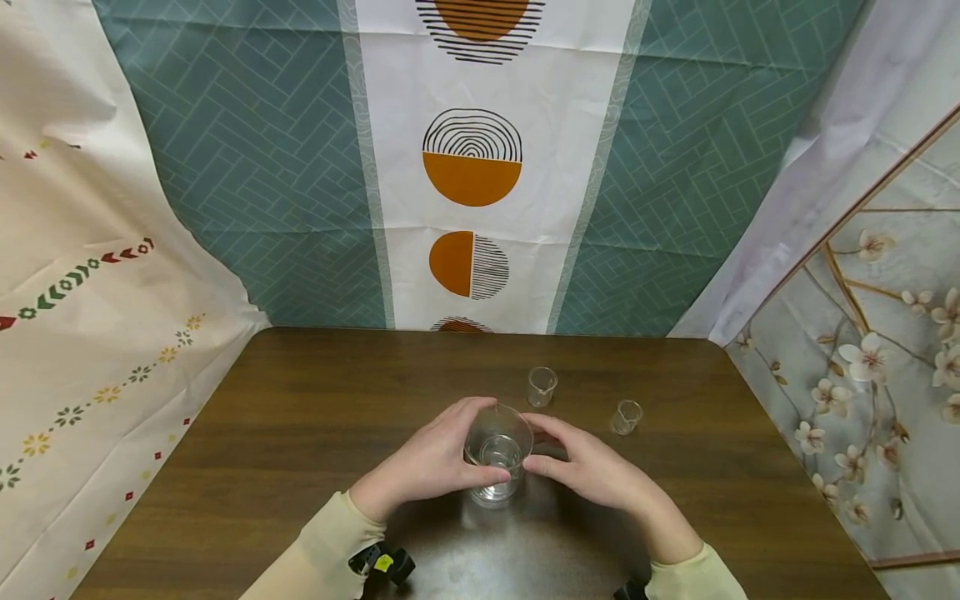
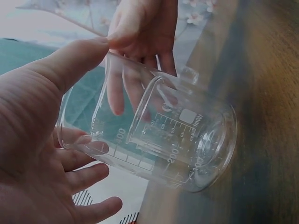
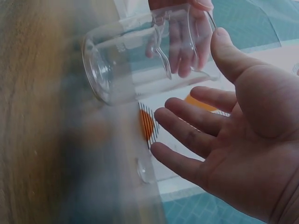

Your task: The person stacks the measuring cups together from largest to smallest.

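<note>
A large clear glass beaker [image 1: 491, 493] with printed volume marks stands upright near the middle of the table. Inside it sits a smaller beaker [image 2: 175, 126] marked 100 ml. My left hand [image 1: 442, 458] holds the large beaker near its rim, thumb on the near side and fingers round the far side. On the opposite side, my right hand [image 1: 588, 462] has its fingers loosely spread, as the right wrist view shows. The right thumb [image 3: 229, 51] lies right at the rim, while the other fingers lie beside the glass wall.
Two small glass beakers stand beyond the hands on the brown wooden table [image 1: 247, 467]: one beaker [image 1: 542, 387] behind the large one, another beaker [image 1: 626, 417] farther right. A patterned cloth [image 1: 472, 275] hangs behind the table's back edge, with more cloth along both sides.
</note>
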`<state>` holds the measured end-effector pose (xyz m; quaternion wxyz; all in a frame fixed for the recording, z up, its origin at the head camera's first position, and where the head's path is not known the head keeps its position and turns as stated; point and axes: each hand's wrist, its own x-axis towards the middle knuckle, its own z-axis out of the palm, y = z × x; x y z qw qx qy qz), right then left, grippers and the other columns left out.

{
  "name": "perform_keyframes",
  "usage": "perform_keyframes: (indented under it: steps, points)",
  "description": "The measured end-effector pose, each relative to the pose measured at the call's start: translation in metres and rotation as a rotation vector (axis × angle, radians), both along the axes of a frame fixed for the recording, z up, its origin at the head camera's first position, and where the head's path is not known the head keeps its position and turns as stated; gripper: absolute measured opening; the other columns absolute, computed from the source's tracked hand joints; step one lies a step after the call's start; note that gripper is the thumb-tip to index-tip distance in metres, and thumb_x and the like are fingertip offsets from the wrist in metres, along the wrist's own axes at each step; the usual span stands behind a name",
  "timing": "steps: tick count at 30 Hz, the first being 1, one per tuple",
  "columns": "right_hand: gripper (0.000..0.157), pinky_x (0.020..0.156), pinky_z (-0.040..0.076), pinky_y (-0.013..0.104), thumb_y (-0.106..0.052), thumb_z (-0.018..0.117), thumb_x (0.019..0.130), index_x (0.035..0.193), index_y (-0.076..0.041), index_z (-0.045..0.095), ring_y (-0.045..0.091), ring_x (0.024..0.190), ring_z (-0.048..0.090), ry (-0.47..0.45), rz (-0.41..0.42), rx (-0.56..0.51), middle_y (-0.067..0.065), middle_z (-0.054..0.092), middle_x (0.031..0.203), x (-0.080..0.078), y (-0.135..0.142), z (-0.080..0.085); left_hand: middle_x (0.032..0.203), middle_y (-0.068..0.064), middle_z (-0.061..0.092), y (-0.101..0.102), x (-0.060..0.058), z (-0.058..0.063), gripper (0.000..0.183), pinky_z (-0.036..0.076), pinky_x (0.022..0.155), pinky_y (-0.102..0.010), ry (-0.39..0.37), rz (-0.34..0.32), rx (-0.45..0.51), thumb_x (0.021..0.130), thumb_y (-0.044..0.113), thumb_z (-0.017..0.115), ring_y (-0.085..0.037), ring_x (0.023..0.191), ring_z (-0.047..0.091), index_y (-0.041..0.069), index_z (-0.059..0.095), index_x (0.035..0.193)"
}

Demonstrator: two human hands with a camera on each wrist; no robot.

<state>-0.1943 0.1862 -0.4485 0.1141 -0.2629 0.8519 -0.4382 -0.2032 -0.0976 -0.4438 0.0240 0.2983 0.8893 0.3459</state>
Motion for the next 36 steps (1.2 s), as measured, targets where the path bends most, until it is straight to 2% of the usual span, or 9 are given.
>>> perform_keyframes:
  steps: [4,9,16,21,29,36]
  points:
    - [0.059,0.115,0.046,0.064,-0.034,0.073,0.109,0.163,-0.019,0.053,0.026,0.139,0.063,0.027,-0.02,-0.006,-0.001,0.064,0.153,-0.001,0.004,0.002,0.161,-0.009,0.053,-0.001,0.0,0.001,0.099,0.048,0.116,-0.054,-0.001,0.001,-0.008,0.087,0.057,0.091,-0.027,0.146,0.052,0.011,0.046,0.162]
    - [0.062,0.112,0.048,0.064,-0.044,0.074,0.107,0.161,-0.019,0.055,0.025,0.138,0.064,0.089,-0.099,0.035,0.0,0.063,0.155,0.0,0.007,0.006,0.159,-0.008,0.054,-0.002,0.0,0.001,0.099,0.05,0.114,-0.053,-0.009,-0.006,-0.003,0.087,0.058,0.091,-0.026,0.144,0.054,0.011,0.046,0.162]
    - [0.057,0.113,0.049,0.061,-0.047,0.076,0.105,0.156,-0.023,0.062,0.027,0.142,0.06,0.253,-0.223,0.141,-0.006,0.063,0.152,-0.003,0.006,0.008,0.158,-0.008,0.055,-0.002,-0.001,-0.001,0.1,0.05,0.114,-0.054,-0.025,-0.007,0.006,0.087,0.062,0.09,-0.025,0.143,0.054,0.011,0.046,0.161]
    - [0.058,0.114,0.046,0.065,-0.047,0.077,0.105,0.154,-0.021,0.064,0.032,0.148,0.054,0.331,-0.298,0.208,0.0,0.062,0.154,-0.005,0.004,0.008,0.162,-0.007,0.051,-0.003,-0.002,-0.002,0.102,0.049,0.115,-0.055,-0.055,-0.014,0.003,0.087,0.064,0.088,-0.026,0.146,0.052,0.012,0.044,0.163]
    - [0.064,0.116,0.043,0.067,-0.039,0.081,0.103,0.156,-0.011,0.061,0.039,0.15,0.05,0.371,-0.327,0.245,0.013,0.058,0.159,-0.01,0.0,0.009,0.164,-0.008,0.05,-0.004,-0.003,0.0,0.103,0.048,0.115,-0.055,-0.06,-0.027,-0.004,0.088,0.065,0.088,-0.026,0.149,0.05,0.012,0.043,0.164]
    - [0.071,0.113,0.045,0.069,-0.04,0.082,0.102,0.161,-0.011,0.056,0.043,0.15,0.049,0.366,-0.363,0.281,0.016,0.054,0.162,-0.017,-0.005,0.006,0.164,-0.008,0.049,-0.006,-0.003,0.0,0.103,0.048,0.115,-0.056,-0.065,-0.034,-0.003,0.088,0.065,0.087,-0.027,0.15,0.049,0.012,0.043,0.164]
